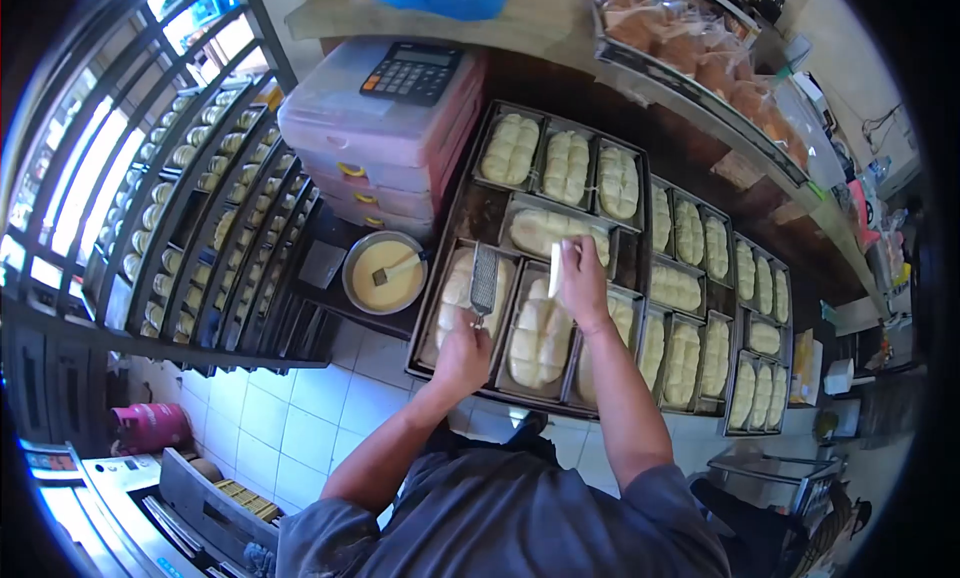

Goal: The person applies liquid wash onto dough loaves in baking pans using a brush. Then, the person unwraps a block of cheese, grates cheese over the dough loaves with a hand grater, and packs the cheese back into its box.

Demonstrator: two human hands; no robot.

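Note:
My left hand [463, 355] is closed round the handle of a metal grater [484, 280], which lies over a loaf tin of dough [453, 303] at the left front. My right hand [583, 283] grips a pale yellow block [556, 269], apart from the grater and above the tins. Just below the block, another tin holds segmented dough [538, 343]. Behind my hands, a crosswise tin holds a dough loaf [545, 228]. Several more dough-filled tins stand in dark trays to the right.
A bowl of yellow liquid [385, 272] with a brush stands left of the trays. Behind it are stacked plastic drawers [375, 138] with a calculator [412, 72] on top. A tall rack [190, 218] holds filled trays at the left. Bagged goods [690, 53] sit at the back right.

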